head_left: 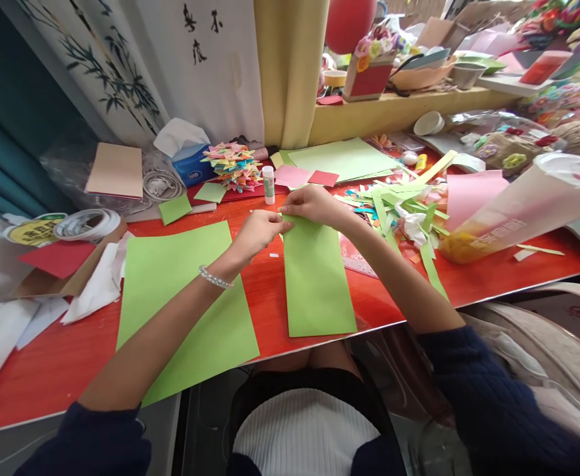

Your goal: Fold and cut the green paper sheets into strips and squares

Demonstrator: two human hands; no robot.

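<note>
A folded green paper (317, 284) lies upright on the red table in front of me, its lower edge near the table's front edge. My left hand (260, 233) pinches its top left corner. Bent over the top edge, my right hand (310, 203) grips the paper there with its fingertips close to those of my left hand. To the left a larger green sheet (180, 264) lies flat, partly under my left forearm and reaching past the table edge. A glue stick (268, 185) stands upright just beyond my hands.
Green paper strips (386, 205) and scraps cover the right side. A plastic cup (522, 205) leans there. Behind are a pile of folded colored paper (235, 168), a tissue pack (190, 165) and light green sheets (344, 158). A cardboard box (71, 274) sits left.
</note>
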